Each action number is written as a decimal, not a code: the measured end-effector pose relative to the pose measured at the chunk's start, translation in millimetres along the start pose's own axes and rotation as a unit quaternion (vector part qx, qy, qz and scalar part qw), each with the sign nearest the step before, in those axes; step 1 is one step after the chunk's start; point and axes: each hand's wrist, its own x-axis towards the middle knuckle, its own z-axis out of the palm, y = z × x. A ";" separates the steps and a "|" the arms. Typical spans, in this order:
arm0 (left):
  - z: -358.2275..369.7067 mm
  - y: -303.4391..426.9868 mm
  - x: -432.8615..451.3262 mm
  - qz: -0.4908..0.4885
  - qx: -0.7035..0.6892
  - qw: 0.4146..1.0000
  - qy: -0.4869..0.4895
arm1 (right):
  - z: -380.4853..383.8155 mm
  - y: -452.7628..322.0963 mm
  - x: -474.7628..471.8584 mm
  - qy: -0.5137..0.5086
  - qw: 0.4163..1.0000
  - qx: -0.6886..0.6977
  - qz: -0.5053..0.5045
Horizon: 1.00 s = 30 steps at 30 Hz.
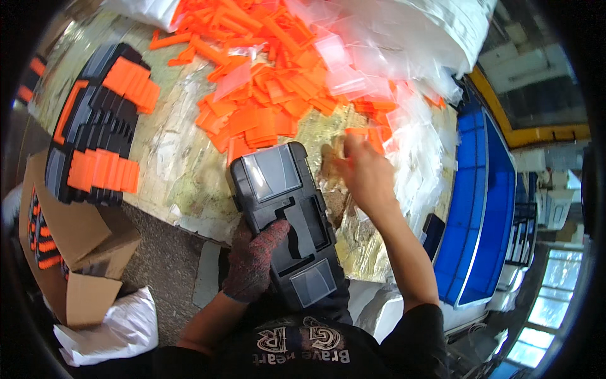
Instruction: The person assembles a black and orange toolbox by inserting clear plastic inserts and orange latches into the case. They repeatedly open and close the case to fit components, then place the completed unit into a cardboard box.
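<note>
My left hand, in a dark red knitted glove, grips the side of a black plastic case lid, its thumb lying on top. Two clear windows are set in the lid, one at each end, with a long recess between them. My bare right hand is over the table to the right of the lid, blurred, close to some orange plastic pieces; whether its fingers hold anything is not clear. Beyond the lid lies a large heap of flat orange plastic pieces, with clear plastic pieces among them.
Stacked black lids with orange parts stand at the table's left. Below them is an open cardboard box beside a white bag. Plastic bags cover the upper right. A blue crate and a dark phone-like object are at right.
</note>
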 end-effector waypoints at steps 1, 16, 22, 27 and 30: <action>-2.2 -1.1 -0.8 -0.005 0.039 0.999 0.027 | -11.8 -1.1 -4.2 -0.006 0.993 0.108 0.034; -10.0 -14.7 -3.2 0.036 0.082 0.995 0.046 | 7.3 -59.6 -61.7 -0.092 0.965 0.244 -0.011; -12.4 -21.1 0.3 0.053 0.091 0.994 0.025 | 15.9 -79.5 -64.2 -0.084 0.982 0.168 -0.031; -13.0 -29.3 1.9 0.101 0.136 0.985 0.018 | 19.6 -93.6 -57.2 -0.171 0.984 0.044 -0.002; -11.8 -31.7 2.5 0.124 0.172 0.976 0.056 | 28.3 -96.6 -63.8 -0.127 0.991 0.041 0.008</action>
